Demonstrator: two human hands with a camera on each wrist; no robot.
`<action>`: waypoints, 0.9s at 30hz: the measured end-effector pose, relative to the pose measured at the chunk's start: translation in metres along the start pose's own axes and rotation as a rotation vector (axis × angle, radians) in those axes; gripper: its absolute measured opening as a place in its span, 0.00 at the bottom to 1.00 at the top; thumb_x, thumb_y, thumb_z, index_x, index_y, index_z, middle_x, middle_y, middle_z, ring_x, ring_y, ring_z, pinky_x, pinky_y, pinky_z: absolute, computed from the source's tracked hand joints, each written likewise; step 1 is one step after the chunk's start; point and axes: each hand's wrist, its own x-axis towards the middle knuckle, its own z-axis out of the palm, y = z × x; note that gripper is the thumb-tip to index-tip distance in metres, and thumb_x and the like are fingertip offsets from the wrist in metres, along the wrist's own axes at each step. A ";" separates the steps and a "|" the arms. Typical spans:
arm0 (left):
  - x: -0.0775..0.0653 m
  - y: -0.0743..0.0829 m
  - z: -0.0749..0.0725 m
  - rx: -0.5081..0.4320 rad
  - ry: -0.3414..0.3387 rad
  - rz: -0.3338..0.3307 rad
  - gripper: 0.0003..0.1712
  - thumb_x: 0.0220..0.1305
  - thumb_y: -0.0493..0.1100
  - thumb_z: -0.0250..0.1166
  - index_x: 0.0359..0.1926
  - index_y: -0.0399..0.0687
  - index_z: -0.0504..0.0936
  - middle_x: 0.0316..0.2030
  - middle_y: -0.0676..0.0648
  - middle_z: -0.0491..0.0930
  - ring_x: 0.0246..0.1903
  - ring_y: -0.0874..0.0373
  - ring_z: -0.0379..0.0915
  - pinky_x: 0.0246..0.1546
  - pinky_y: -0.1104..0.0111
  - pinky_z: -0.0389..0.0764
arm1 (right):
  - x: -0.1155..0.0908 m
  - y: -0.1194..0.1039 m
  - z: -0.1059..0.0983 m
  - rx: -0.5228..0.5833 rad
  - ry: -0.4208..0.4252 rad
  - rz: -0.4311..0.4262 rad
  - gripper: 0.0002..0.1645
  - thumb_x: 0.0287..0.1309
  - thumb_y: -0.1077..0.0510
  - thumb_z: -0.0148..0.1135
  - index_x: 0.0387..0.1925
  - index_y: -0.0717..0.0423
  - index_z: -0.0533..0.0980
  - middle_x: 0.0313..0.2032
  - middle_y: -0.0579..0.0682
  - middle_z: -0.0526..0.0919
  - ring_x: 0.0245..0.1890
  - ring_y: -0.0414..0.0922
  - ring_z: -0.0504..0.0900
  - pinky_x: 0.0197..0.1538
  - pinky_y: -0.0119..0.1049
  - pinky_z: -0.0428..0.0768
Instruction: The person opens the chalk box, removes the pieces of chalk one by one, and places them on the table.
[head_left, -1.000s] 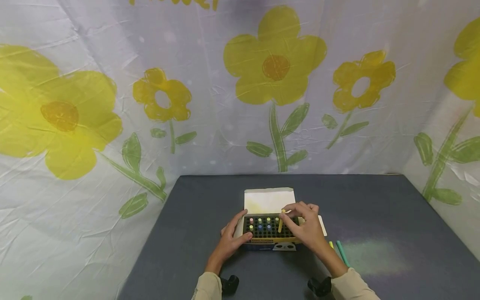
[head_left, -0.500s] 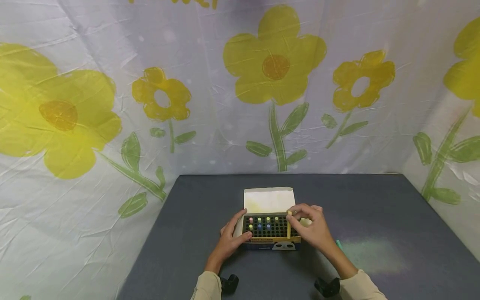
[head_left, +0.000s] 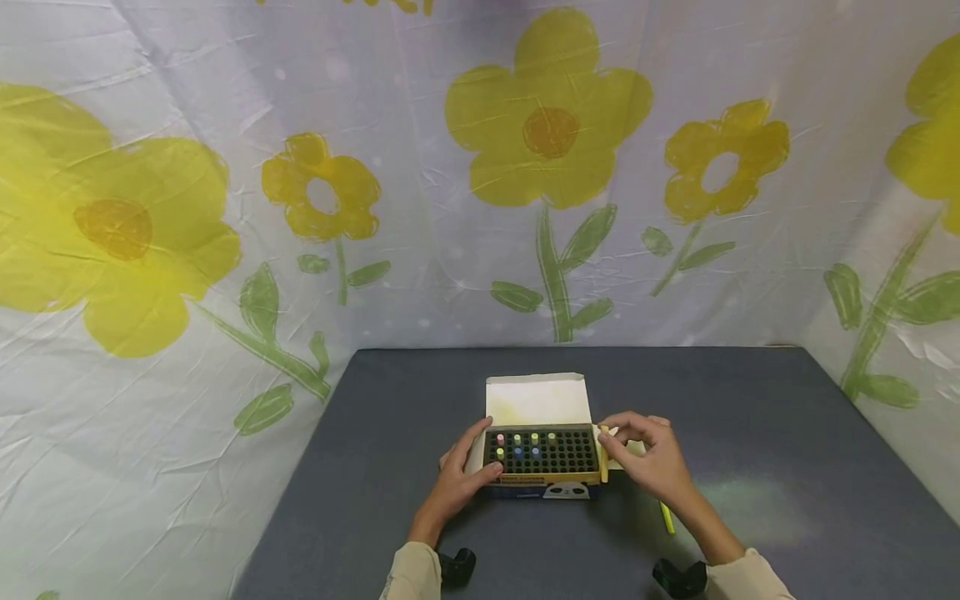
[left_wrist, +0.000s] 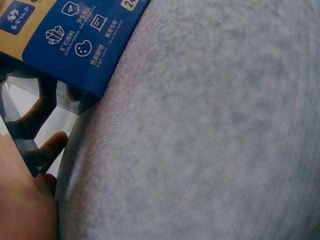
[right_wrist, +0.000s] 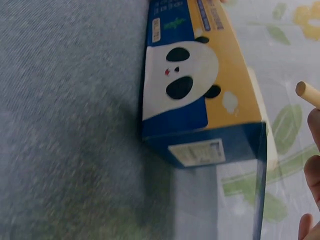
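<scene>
My left hand (head_left: 457, 477) holds the left end of an open chalk box (head_left: 519, 490), thumb at its front rim and fingers behind. Its blue and yellow side (left_wrist: 75, 47) fills a corner of the left wrist view. Inside is a black tray of holes, where several chalks stand in the left part, among them a pink chalk (head_left: 500, 439) and a blue chalk (head_left: 517, 453). At the box's right end, my right hand (head_left: 652, 458) pinches a yellow-orange chalk (head_left: 604, 465) upright. In the right wrist view the tip of that chalk (right_wrist: 307, 93) shows beside the box.
A loose yellow chalk (head_left: 667, 517) lies on the grey table (head_left: 420, 383) near my right forearm. The white box lid (head_left: 538, 402) stands raised at the back, and an end flap is out at the right. Behind the table hangs a flower-printed cloth (head_left: 420, 275).
My right hand has carried the yellow-orange chalk rightward, from above the tray to the box's right end. The forearm now hides the green chalk. My left hand has stayed in place.
</scene>
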 end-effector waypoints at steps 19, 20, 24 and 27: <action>0.000 0.001 0.000 0.025 0.014 0.002 0.43 0.62 0.50 0.71 0.75 0.73 0.64 0.73 0.46 0.65 0.66 0.44 0.64 0.53 0.46 0.73 | -0.029 0.020 -0.043 -0.032 -0.031 0.111 0.11 0.57 0.73 0.68 0.41 0.60 0.84 0.19 0.42 0.84 0.24 0.39 0.82 0.49 0.29 0.73; 0.000 0.000 0.001 0.021 0.014 0.006 0.43 0.62 0.50 0.71 0.75 0.73 0.64 0.73 0.46 0.65 0.65 0.43 0.65 0.53 0.46 0.73 | -0.031 0.022 -0.047 -0.044 -0.038 0.129 0.10 0.58 0.72 0.68 0.41 0.60 0.84 0.19 0.42 0.84 0.24 0.40 0.83 0.47 0.29 0.75; 0.000 0.000 0.000 0.016 0.017 0.008 0.43 0.62 0.49 0.71 0.75 0.73 0.65 0.73 0.47 0.65 0.65 0.44 0.65 0.52 0.46 0.73 | -0.043 0.029 -0.062 -0.108 -0.061 0.204 0.09 0.60 0.69 0.68 0.43 0.62 0.84 0.21 0.40 0.85 0.28 0.37 0.84 0.47 0.30 0.78; 0.000 0.000 0.000 0.016 0.019 0.009 0.43 0.61 0.49 0.71 0.75 0.73 0.65 0.73 0.47 0.65 0.65 0.43 0.64 0.52 0.46 0.73 | -0.050 0.034 -0.071 -0.155 -0.069 0.259 0.08 0.62 0.66 0.69 0.44 0.62 0.84 0.21 0.39 0.85 0.30 0.35 0.84 0.46 0.31 0.79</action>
